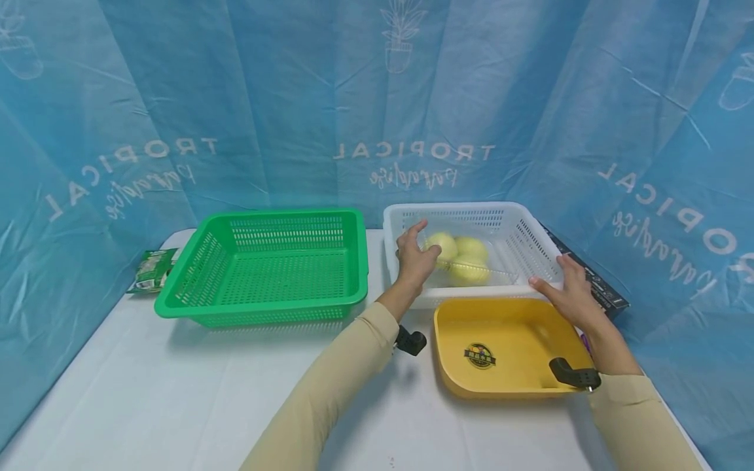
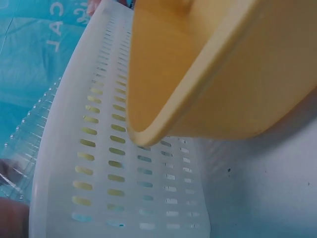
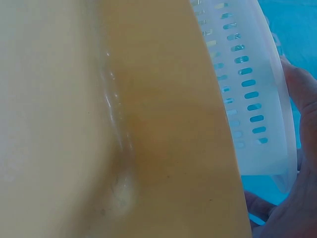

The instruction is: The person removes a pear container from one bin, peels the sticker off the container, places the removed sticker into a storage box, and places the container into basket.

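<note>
Inside the white slotted basket (image 1: 406,297), a clear plastic box (image 1: 503,252) holds three round yellow-green fruits (image 1: 469,269). My left hand (image 1: 414,258) reaches over the basket's front left part and pinches the box's left side, thumb and fingers spread around it. In the left wrist view, the box's clear ridged edge (image 2: 30,130) stands tilted above the basket rim, fingers beside it. My right hand (image 1: 573,288) grips the basket's front right corner. The right wrist view shows fingers hooked over the basket rim (image 3: 283,99).
A yellow basin (image 1: 512,327) with a round label stands directly in front of the white basket, under the right forearm. To the left is a green slotted basket (image 1: 283,271), with a green packet (image 1: 154,269) beside it. A black box (image 1: 603,291) lies beyond the right hand.
</note>
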Available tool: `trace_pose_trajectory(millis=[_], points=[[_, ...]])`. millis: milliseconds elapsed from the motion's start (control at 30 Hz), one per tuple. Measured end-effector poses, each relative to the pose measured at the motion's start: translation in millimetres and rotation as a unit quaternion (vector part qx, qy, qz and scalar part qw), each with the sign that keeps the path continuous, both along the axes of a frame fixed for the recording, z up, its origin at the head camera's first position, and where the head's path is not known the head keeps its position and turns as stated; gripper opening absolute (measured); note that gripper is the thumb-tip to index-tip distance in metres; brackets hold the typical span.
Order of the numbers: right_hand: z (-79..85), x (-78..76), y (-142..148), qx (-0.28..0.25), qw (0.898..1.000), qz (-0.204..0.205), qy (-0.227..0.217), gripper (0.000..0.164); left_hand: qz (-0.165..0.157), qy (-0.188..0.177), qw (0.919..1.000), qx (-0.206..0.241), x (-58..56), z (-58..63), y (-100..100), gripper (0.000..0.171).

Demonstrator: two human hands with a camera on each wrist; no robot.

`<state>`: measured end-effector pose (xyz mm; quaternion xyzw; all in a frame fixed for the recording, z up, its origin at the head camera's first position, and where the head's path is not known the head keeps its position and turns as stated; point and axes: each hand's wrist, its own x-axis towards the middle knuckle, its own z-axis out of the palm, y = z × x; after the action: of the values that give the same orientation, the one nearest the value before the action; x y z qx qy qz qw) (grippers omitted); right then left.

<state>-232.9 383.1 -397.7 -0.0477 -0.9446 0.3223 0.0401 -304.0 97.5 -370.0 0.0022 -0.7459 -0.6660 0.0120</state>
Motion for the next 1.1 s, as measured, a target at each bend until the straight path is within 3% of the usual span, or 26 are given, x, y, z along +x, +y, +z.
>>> trace_pose_trajectory(millis=[267, 633, 1100], points=[[-0.6, -1.2, 0.2, 0.003, 1.000, -0.005, -0.003, 0.099, -0.014, -0.022, 0.9987, -0.045, 3.4, 1.8, -0.8, 0.062], [0.8, 0.0, -1.4, 0.001, 1.000, -0.005, 0.002, 0.099, -0.028, -0.061, 0.9919, -0.107, -1.5, 1.0, 2.5, 0.063], [-0.9, -0.6, -2.2, 0.001, 1.000, -0.014, -0.009, 0.099, -0.039, -0.092, 0.9878, -0.120, -5.2, -0.7, 3.7, 0.072]])
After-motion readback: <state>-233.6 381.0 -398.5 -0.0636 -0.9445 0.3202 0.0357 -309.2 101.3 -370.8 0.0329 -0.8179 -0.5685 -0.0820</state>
